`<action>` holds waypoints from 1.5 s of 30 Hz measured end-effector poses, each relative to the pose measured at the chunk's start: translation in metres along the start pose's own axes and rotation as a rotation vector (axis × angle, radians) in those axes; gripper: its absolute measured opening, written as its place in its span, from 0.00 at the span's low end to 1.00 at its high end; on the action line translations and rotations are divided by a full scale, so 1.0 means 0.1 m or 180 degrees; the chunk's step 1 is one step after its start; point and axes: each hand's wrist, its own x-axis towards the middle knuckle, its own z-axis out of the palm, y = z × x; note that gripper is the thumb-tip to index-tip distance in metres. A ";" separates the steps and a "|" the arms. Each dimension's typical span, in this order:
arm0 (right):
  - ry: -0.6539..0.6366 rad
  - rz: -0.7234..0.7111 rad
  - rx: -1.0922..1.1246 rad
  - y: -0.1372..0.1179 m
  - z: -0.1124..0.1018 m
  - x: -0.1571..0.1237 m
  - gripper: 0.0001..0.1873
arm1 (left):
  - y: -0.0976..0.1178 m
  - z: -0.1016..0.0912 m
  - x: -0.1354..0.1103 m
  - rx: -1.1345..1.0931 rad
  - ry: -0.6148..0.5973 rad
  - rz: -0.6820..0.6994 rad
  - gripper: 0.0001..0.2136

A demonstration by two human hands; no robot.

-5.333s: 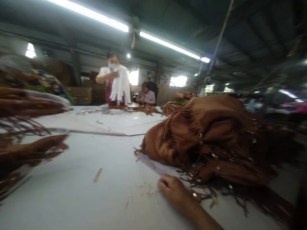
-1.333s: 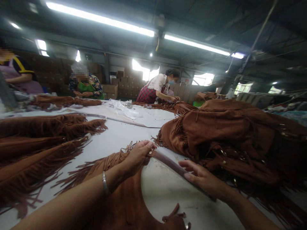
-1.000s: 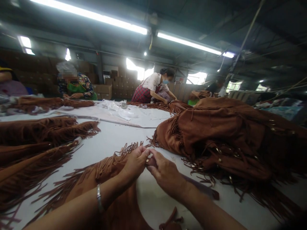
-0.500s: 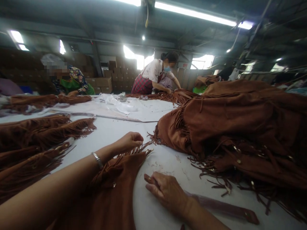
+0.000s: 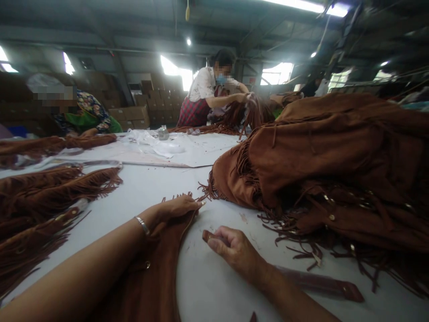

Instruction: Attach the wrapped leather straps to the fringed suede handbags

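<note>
A brown suede piece with a fringed edge [image 5: 157,264] lies on the white table [image 5: 214,286] in front of me. My left hand [image 5: 176,208] rests flat on its far end, fingers stretched out over the fringe. My right hand [image 5: 234,250] is curled round one end of a dark brown strap [image 5: 321,284]. The strap runs out to the right along the table from under my wrist.
A large heap of brown fringed suede garments [image 5: 335,165] fills the right side. More fringed pieces [image 5: 47,197] lie at the left. Across the table a standing person [image 5: 209,91] lifts a fringed piece, and another person [image 5: 77,116] sits at the far left. Cardboard boxes [image 5: 134,114] stand behind.
My left hand has flattened onto the fringed end of the piece. My right hand has curled tighter on the strap end. The person across the table has lifted a fringed piece.
</note>
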 end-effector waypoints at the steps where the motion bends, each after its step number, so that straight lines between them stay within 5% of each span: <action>1: 0.0130 -0.0021 0.0134 0.00 -0.02 0.01 0.21 | 0.02 -0.01 -0.03 0.0052 0.0016 -0.0004 0.22; 6: 0.0729 -0.0046 0.0879 0.03 -0.09 0.09 0.24 | 0.17 0.02 -0.18 0.0543 0.0388 -0.0025 0.14; 10: 0.1120 -0.0013 0.1413 0.03 -0.13 0.11 0.24 | 0.34 0.30 -0.33 0.1084 0.0880 0.0025 0.08; 16: 0.0885 0.0015 0.1488 0.00 -0.08 0.09 0.21 | 0.63 0.76 -0.50 0.1246 0.0872 0.0201 0.09; 25: 0.0516 0.0084 0.1742 -0.07 -0.11 -0.01 0.14 | 0.74 0.41 -0.72 0.0078 -0.0256 0.0378 0.21; 31: 0.0358 -0.0182 0.1369 -0.02 -0.11 0.00 0.16 | 0.66 0.49 -0.90 -0.1113 -0.0257 0.0415 0.21; 34: 0.0276 -0.0387 0.0965 -0.02 -0.09 -0.01 0.16 | 0.56 0.51 -0.94 -0.1163 -0.0361 0.0674 0.21; 40: 0.0442 -0.0361 0.0358 0.04 -0.09 0.03 0.16 | 0.35 0.63 -0.92 -0.0242 0.0562 0.1594 0.14; 45: 0.0306 0.0045 0.0404 0.05 -0.19 0.04 0.19 | 0.28 0.79 -0.90 0.0370 0.1045 0.1853 0.13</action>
